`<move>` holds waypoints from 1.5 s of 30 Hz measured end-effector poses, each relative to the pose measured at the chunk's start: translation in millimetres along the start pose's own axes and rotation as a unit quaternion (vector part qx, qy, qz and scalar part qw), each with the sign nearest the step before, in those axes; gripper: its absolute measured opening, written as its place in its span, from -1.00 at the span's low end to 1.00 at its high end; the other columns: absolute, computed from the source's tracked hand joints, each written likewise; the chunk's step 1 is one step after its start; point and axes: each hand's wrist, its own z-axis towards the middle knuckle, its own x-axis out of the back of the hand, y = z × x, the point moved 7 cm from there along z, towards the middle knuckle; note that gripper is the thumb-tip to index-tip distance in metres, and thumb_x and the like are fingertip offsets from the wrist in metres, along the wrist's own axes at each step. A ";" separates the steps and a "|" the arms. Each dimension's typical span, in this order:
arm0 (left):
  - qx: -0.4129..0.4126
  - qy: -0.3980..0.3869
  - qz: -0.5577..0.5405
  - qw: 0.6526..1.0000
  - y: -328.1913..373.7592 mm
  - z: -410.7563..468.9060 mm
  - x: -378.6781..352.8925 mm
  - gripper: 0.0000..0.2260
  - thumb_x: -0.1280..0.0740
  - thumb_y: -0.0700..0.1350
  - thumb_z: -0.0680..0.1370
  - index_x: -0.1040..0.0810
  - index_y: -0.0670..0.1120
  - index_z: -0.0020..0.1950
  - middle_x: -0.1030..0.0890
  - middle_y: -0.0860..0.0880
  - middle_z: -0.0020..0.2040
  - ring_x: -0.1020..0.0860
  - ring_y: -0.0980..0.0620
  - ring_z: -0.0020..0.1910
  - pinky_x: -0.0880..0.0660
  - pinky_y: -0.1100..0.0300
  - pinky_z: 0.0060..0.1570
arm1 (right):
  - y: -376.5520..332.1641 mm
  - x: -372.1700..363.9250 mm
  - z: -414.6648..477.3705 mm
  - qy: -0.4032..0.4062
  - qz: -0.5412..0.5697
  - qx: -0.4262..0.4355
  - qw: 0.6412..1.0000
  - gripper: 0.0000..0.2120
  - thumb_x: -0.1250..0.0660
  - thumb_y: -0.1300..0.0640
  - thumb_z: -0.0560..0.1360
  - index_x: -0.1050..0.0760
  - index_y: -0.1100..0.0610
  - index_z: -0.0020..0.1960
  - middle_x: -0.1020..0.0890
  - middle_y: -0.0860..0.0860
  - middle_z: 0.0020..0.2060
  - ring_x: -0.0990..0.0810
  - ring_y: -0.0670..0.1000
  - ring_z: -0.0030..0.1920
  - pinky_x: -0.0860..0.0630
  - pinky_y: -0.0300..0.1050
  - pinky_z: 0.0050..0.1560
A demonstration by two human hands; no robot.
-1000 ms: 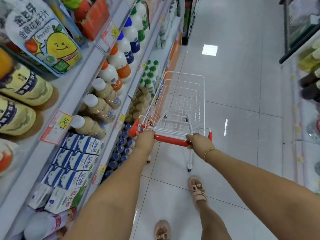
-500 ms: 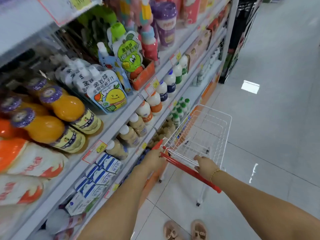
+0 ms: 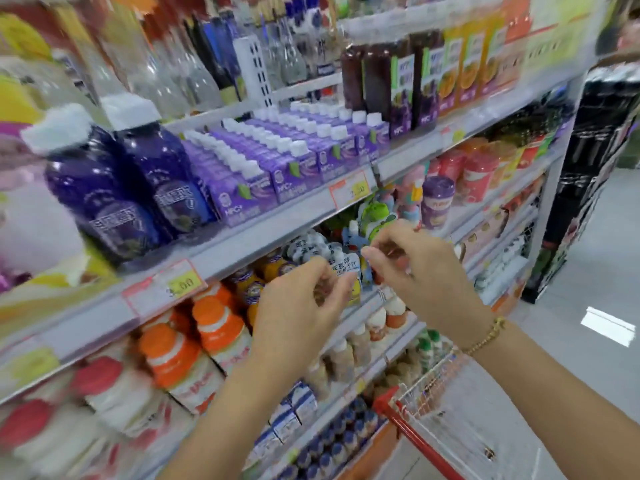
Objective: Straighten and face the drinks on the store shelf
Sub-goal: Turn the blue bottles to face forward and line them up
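My left hand and right hand hover slightly apart, fingers loosely curled, holding nothing, just in front of white juice pouches under the shelf of purple cartons.

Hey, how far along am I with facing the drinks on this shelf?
Done: the purple cartons with white caps on the upper shelf already sit in straight rows. In hand: left hand and right hand are raised at the white spouted juice pouches; blur hides any grip. Left: those pouches look jumbled, and the orange-capped bottles below are not yet handled.
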 end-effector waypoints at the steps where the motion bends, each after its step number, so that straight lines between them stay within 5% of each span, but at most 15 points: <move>1: -0.004 0.030 0.008 1.000 3.6 2.8 19.1 -0.69 -0.21 0.21 0.51 -0.40 0.03 -0.31 -0.50 0.06 -0.42 -0.49 0.12 -0.37 -0.44 0.10 -0.32 | -14.5 2.9 11.1 0.011 0.007 0.024 1.000 -0.75 -0.24 -0.03 0.55 -0.50 0.15 -0.10 -0.53 -0.03 -0.24 -0.50 -0.10 -0.24 -0.43 -0.32 -0.21; 9: -0.002 0.282 0.108 0.953 -6.2 -2.1 131.9 -0.89 -0.29 -0.10 0.53 -0.50 -0.10 0.00 -0.49 0.08 -0.04 -0.43 0.17 -0.03 -0.30 0.47 0.01 | -81.7 -32.6 75.3 -0.044 0.051 0.169 0.983 -0.79 -0.30 0.07 0.53 -0.53 0.13 0.12 -0.58 -0.04 -0.07 -0.48 -0.22 -0.08 -0.48 -0.31 -0.03; 14: 0.061 0.381 0.163 0.908 -18.1 7.1 167.8 -0.75 -0.36 -0.20 0.49 -0.47 -0.18 0.14 -0.38 0.06 0.06 -0.39 0.03 0.08 -0.25 0.34 0.09 | -86.8 -73.2 101.9 -0.112 0.033 0.212 0.970 -0.74 -0.30 0.12 0.54 -0.51 0.16 0.21 -0.56 0.05 0.07 -0.55 0.03 0.05 -0.48 -0.13 0.04; 20: 0.200 0.415 0.110 0.881 -55.6 43.2 185.9 -0.50 -0.41 -0.07 0.48 -0.31 -0.13 0.35 -0.44 -0.07 0.24 -0.42 0.01 0.19 -0.34 0.24 0.20 | -77.0 -101.2 98.5 -0.081 0.009 0.310 0.947 -0.89 -0.35 0.24 0.48 -0.60 0.24 -0.03 -0.57 0.12 -0.13 -0.54 0.13 -0.15 -0.54 -0.05 -0.26; 24: 0.281 0.412 0.077 0.864 -73.1 54.5 187.6 -0.56 -0.38 0.11 0.48 -0.44 -0.12 0.24 -0.55 -0.06 0.13 -0.50 0.00 0.05 -0.43 0.15 -0.01 | -73.9 -102.3 99.5 -0.066 0.017 0.321 0.945 -0.93 -0.39 0.26 0.45 -0.61 0.22 -0.08 -0.57 0.09 -0.17 -0.54 0.09 -0.18 -0.55 -0.07 -0.31; 28: 0.264 0.475 0.069 0.837 -61.7 41.8 188.0 -0.65 -0.35 0.10 0.51 -0.50 -0.10 0.18 -0.56 0.05 0.01 -0.53 0.04 0.01 -0.48 0.08 0.07 | -74.2 -101.6 101.3 -0.061 0.020 0.313 0.947 -0.93 -0.44 0.25 0.41 -0.62 0.22 -0.11 -0.55 0.08 -0.20 -0.54 0.09 -0.20 -0.51 -0.12 -0.34; 33: 0.120 0.583 0.011 0.803 -3.7 10.4 198.8 -0.73 -0.34 -0.01 0.55 -0.47 -0.14 0.15 -0.53 0.08 -0.08 -0.48 0.28 -0.16 -0.44 0.36 -0.08 | -73.0 -101.1 101.7 -0.075 0.032 0.292 0.953 -0.81 -0.45 0.15 0.42 -0.62 0.20 -0.01 -0.56 0.06 -0.15 -0.54 0.08 -0.13 -0.49 -0.12 -0.20; 36: 0.122 0.611 -0.151 0.768 7.4 -6.6 210.3 -0.76 -0.33 0.05 0.53 -0.49 -0.09 0.07 -0.55 0.03 -0.14 -0.53 0.13 -0.16 -0.51 0.21 -0.11 | -72.7 -99.5 102.7 -0.114 0.045 0.238 0.964 -0.71 -0.40 0.02 0.46 -0.59 0.15 0.11 -0.55 0.01 -0.05 -0.50 0.01 -0.02 -0.42 -0.20 -0.06; 40: 0.193 0.585 -0.442 0.652 -10.3 -22.3 187.0 -0.69 -0.34 -0.01 0.55 -0.47 -0.18 0.18 -0.63 -0.07 -0.17 -0.64 0.01 -0.20 -0.59 0.15 -0.26 | -78.9 -80.1 87.3 -0.179 0.196 0.187 0.946 -0.49 -0.45 0.01 0.42 -0.43 0.04 0.32 -0.52 -0.08 0.06 -0.45 -0.20 0.04 -0.41 -0.36 0.10; 42: 0.219 0.543 -0.527 0.616 -15.2 -25.6 169.6 -0.74 -0.31 -0.01 0.57 -0.50 -0.20 0.07 -0.65 -0.10 -0.27 -0.65 -0.03 -0.27 -0.60 0.11 -0.33 | -89.5 -62.0 72.1 -0.167 0.261 0.211 0.927 -0.44 -0.46 -0.01 0.39 -0.38 0.01 0.34 -0.51 -0.07 0.09 -0.46 -0.25 0.06 -0.38 -0.45 0.11; 45: 0.246 0.436 -0.636 0.588 -19.0 -23.1 143.8 -0.69 -0.23 0.03 0.60 -0.52 -0.23 -0.03 -0.65 -0.15 -0.24 -0.65 -0.04 -0.21 -0.60 -0.05 -0.11 | -102.0 -34.4 55.0 -0.138 0.340 0.224 0.903 -0.40 -0.49 -0.01 0.37 -0.35 0.01 0.34 -0.50 0.00 0.13 -0.51 -0.15 0.13 -0.48 -0.28 0.14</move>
